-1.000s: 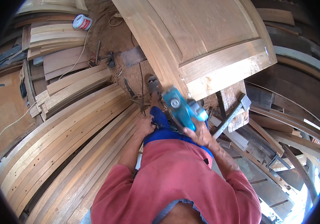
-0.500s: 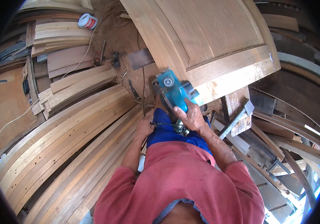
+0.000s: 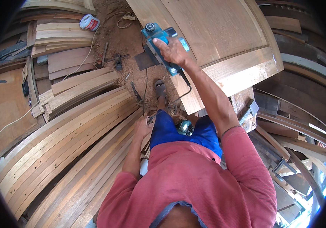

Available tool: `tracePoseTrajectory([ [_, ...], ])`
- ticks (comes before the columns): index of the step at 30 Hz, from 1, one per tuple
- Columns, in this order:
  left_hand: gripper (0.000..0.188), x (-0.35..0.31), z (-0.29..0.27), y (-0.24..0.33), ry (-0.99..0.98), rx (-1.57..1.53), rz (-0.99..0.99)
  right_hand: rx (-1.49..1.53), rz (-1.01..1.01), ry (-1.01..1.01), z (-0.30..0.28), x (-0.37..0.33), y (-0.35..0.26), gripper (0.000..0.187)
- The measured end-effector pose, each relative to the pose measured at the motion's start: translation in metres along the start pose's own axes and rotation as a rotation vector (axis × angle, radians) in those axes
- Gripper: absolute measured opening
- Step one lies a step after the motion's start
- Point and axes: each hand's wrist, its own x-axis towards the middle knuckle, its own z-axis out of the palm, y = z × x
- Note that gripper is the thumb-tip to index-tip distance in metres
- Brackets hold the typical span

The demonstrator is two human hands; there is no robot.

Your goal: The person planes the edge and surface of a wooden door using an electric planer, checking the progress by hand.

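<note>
Since planer (image 3: 160, 35) likely needs steadying, right hand (image 3: 175, 51) clasps it over left edge of door (image 3: 216, 30). Left hand (image 3: 143, 127) pinches cord (image 3: 190, 88), seemingly managing slack.

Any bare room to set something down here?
Most room: the wooden door, inside its frame, right of the planer and right hand. Smaller: dirt floor between the pale cable end and the dark flat piece. Crowded: that floor lower in view, with a dark cord and a foot; the right side, heaped with boards.
</note>
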Motion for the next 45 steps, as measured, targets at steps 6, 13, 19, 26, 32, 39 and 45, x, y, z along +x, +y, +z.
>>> tracePoseTrajectory([
  [6, 0.037, 0.012, 0.003, -0.008, -0.024, -0.04, -0.004, 0.072, -0.069, -0.011, -0.012, -0.052, 0.022, 0.059],
  [13, 0.04, 0.013, 0.022, 0.014, -0.225, 0.038, -0.064, 0.058, 0.174, -0.132, -0.032, -0.232, 0.055, 0.06],
  [19, 0.044, 0.019, 0.019, 0.071, -0.321, -0.029, 0.145, -0.045, 0.161, -0.058, -0.037, -0.341, 0.089, 0.061],
  [26, 0.045, 0.032, 0.03, 0.045, -0.245, -0.098, 0.116, -0.052, 0.253, -0.095, -0.024, -0.258, 0.066, 0.06],
  [32, 0.043, 0.038, -0.01, 0.023, -0.192, 0.015, 0.025, -0.045, 0.105, 0.013, -0.013, -0.148, 0.041, 0.057],
  [39, 0.044, 0.025, -0.026, 0.021, -0.17, 0.104, -0.087, -0.061, 0.014, -0.009, -0.017, -0.008, -0.002, 0.072],
  [45, 0.04, 0.017, -0.023, 0.026, -0.082, -0.012, -0.012, -0.005, 0.018, -0.009, -0.037, -0.023, 0.016, 0.069],
])
